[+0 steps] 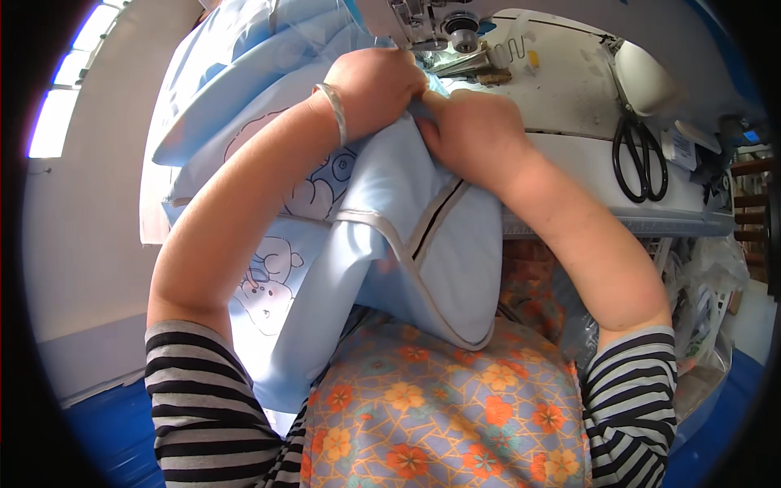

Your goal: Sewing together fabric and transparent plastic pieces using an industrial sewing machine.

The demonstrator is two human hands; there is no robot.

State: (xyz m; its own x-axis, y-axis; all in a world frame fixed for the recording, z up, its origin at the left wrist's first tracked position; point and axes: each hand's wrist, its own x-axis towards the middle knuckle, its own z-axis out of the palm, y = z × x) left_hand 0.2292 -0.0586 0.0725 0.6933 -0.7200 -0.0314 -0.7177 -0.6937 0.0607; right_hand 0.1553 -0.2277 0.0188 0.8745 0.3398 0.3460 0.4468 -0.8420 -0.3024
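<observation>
Light blue fabric (455, 268) with grey piping and a dark zip-like slit hangs from my hands over the table's front edge and into my lap. Cartoon animal outlines are printed on part of it. My left hand (374, 85), with a bangle at its wrist, is closed on the fabric just below the sewing machine's head (423, 20). Close beside it, my right hand (476, 130) also pinches the cloth. The fingertips of both hands nearly meet, and they partly hide the bit of fabric between them.
Black-handled scissors (640, 159) lie on the white table (569, 163) at the right. Small scraps and a bent wire (512, 50) sit behind my hands. More blue fabric (236, 98) is heaped at the left. Clear plastic bags (708, 276) hang below the table's right end.
</observation>
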